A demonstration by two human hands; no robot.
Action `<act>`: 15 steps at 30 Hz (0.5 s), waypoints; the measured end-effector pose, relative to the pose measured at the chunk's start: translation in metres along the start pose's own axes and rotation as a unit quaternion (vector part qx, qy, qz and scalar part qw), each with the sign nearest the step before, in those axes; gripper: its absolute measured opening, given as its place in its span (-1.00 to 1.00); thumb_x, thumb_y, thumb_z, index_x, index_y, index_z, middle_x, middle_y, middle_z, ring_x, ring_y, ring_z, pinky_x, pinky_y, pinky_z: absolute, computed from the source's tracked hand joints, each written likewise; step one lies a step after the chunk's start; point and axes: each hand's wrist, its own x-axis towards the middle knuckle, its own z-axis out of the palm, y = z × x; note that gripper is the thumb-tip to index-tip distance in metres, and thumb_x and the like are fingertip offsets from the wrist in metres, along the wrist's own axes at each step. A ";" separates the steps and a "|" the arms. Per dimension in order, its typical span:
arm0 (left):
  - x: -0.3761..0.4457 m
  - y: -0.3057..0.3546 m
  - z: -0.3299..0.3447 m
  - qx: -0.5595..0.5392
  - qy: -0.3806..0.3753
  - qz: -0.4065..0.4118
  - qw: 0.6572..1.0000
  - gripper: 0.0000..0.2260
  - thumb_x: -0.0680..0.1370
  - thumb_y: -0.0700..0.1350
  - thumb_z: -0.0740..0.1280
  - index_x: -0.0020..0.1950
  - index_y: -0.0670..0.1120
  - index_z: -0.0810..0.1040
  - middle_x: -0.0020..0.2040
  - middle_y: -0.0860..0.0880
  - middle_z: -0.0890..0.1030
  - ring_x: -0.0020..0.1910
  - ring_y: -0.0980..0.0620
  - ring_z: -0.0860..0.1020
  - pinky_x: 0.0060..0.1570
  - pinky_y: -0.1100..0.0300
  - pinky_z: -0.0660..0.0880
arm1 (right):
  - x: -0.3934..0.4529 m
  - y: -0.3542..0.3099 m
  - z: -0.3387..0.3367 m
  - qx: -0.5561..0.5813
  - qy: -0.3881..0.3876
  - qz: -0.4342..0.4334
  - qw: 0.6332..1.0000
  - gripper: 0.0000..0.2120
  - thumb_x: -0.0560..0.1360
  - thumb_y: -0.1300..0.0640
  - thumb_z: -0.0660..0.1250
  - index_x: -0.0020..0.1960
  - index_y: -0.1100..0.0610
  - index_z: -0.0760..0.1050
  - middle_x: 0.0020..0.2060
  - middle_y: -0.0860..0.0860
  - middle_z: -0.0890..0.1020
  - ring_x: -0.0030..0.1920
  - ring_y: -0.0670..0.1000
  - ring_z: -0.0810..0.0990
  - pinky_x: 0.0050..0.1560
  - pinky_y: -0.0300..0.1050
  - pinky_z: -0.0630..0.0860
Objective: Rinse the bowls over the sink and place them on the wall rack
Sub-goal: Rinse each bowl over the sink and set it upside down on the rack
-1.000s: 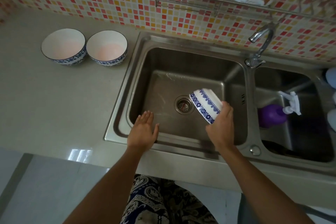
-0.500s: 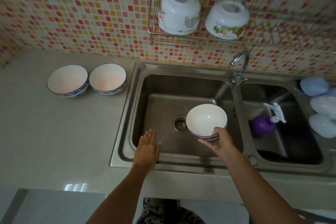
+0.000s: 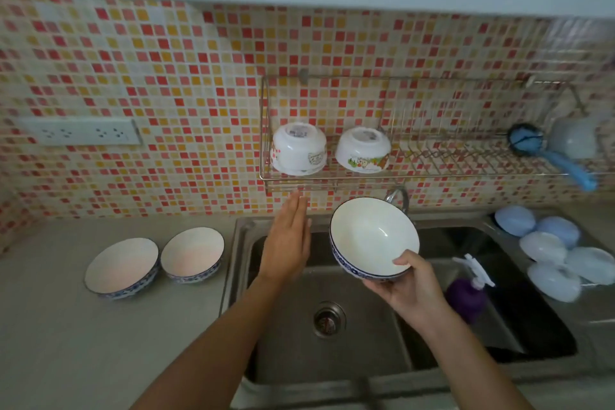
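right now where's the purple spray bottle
In the head view the purple spray bottle lies low on the right, in the right-hand basin of the sink, just right of the right hand holding the bowl.

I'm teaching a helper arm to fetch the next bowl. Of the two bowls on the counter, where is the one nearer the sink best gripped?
Probably by the rim. That bowl stands upright with its mouth open upward, so come from above and pinch the near edge, thumb inside, as the right hand holds the raised bowl. Avoid its left side: the other counter bowl sits close there.
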 end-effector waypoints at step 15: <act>0.109 0.013 0.012 0.201 -0.102 -0.008 0.974 -0.35 0.43 0.19 -0.50 0.46 -0.09 -0.36 0.53 -0.08 -0.29 0.48 -0.08 -0.35 0.37 0.00 -0.41 | 0.013 -0.148 0.037 -0.056 -0.093 -0.154 0.982 -0.55 0.36 0.20 0.41 0.23 0.18 0.44 0.24 0.22 0.48 0.20 0.27 0.53 -0.07 0.30 0.62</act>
